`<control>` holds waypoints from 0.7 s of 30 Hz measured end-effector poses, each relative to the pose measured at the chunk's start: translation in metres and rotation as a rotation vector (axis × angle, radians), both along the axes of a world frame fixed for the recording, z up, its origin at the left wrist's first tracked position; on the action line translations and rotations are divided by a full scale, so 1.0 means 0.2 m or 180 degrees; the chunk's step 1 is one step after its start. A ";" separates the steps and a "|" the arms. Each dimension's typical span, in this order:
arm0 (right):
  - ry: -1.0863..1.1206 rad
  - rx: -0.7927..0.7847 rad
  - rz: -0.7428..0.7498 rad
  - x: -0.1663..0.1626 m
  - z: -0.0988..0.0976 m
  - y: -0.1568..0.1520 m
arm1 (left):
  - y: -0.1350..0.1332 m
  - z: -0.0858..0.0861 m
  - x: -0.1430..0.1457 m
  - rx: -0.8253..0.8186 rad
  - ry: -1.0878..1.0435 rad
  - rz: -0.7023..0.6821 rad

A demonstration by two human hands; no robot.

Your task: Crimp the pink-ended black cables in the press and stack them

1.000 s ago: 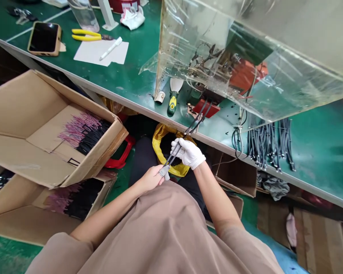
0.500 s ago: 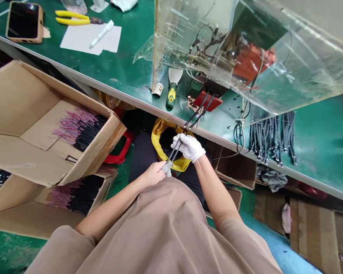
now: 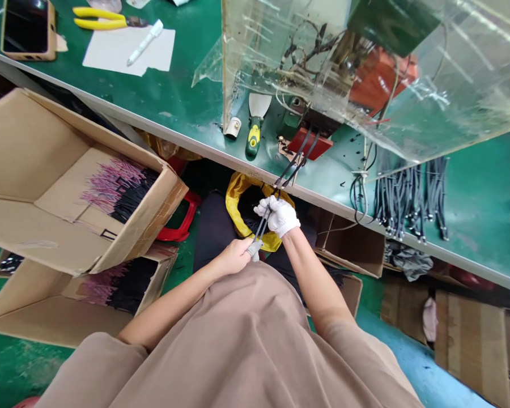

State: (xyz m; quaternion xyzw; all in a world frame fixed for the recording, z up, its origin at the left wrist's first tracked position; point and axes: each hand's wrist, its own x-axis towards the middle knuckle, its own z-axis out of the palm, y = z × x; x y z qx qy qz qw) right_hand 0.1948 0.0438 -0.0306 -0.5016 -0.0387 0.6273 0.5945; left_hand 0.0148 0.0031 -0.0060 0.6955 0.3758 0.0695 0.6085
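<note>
Two thin black cables point(image 3: 263, 224) run between my hands, just in front of the bench edge. My left hand point(image 3: 237, 256), with grey covering on its fingertips, is closed on their lower end. Higher up, my right hand point(image 3: 281, 216) in a white glove pinches the cables. Beyond the glove, black strands point(image 3: 295, 166) lead up to a red block point(image 3: 309, 144) at the front of a machine under a clear plastic cover point(image 3: 255, 62). Below my hands is a yellow-rimmed bag point(image 3: 233, 204) with dark contents.
At left, an open cardboard box point(image 3: 63, 170) holds black and pink wires; another box sits below it. On the green bench point(image 3: 182, 107) lie a scraper point(image 3: 254, 133), yellow pliers point(image 3: 102, 20), a marker point(image 3: 145, 43), a phone point(image 3: 28, 28) and bundled black cables point(image 3: 403, 198).
Both hands keep their hold on the cables. My left hand has shifted slightly to the right and my right hand slightly left, while the whole view has moved a little.
</note>
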 end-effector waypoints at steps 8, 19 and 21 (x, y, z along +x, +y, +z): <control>0.0223 -0.0149 0.0581 0.08 0.09 -0.03 | -0.04 0.02 -0.01 -0.0555 -0.0347 0.0260; 0.0098 0.0025 -0.0039 0.04 0.04 -0.01 | -0.03 0.01 0.03 -0.0671 -0.0457 0.0480; 0.0188 -0.0068 -0.0168 0.04 0.03 0.01 | -0.04 0.00 0.03 -0.0680 -0.0473 0.0445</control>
